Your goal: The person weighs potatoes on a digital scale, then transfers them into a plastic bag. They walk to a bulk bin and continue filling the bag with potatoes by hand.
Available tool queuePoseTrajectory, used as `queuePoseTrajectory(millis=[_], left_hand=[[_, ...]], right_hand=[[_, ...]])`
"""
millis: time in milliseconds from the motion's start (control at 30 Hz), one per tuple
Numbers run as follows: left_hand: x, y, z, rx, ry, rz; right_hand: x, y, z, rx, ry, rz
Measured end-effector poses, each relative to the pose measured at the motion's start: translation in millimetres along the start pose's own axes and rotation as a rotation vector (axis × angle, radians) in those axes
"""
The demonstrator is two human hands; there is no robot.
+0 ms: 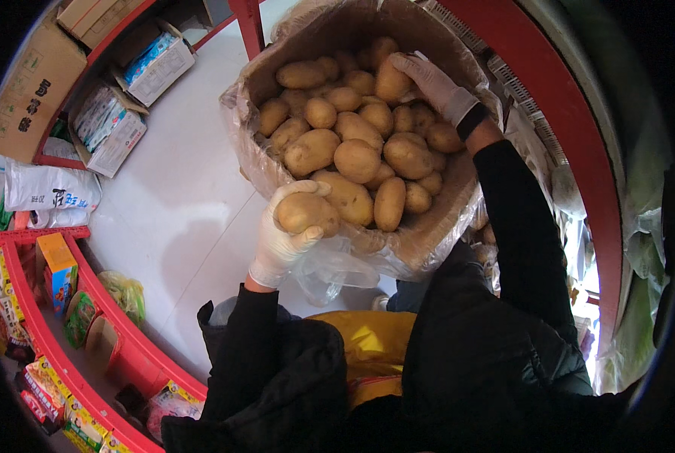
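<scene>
A cardboard box [428, 243] lined with clear plastic holds a heap of potatoes [357, 161]. My left hand [283, 232], in a white glove, grips one potato [308, 214] over the box's near left rim. At the far right inside the box, my gloved right hand [436, 85] has its fingers around another potato [393, 80] on top of the heap. The palm side of that hand is hidden. Loose plastic liner [337, 272] hangs over the near edge below my left hand.
Red shelving [139, 368] with packaged goods curves along the left. Open cartons of packets [113, 136] and a white sack [51, 187] sit farther up. A red shelf edge [586, 113] runs close on the right, beside white plastic crates [518, 85]. Pale floor [195, 170] lies between.
</scene>
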State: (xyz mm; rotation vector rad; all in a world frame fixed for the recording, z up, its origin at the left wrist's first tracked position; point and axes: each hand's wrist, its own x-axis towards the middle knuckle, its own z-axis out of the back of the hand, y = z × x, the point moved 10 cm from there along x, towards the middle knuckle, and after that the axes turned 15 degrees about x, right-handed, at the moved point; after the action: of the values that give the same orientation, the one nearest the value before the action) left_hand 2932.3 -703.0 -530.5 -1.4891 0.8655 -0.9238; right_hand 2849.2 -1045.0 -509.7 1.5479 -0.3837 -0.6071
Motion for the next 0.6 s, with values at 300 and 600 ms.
queuePoseTrajectory(millis=[300, 600], left_hand=[[-1, 3, 0, -0.013, -0.009, -0.004], [-1, 0, 0, -0.042, 0.017, 0.043]], right_hand=[[7, -61, 6, -1.251, 0.13, -0.414], [-20, -34, 5, -0.849, 0.107, -0.401]])
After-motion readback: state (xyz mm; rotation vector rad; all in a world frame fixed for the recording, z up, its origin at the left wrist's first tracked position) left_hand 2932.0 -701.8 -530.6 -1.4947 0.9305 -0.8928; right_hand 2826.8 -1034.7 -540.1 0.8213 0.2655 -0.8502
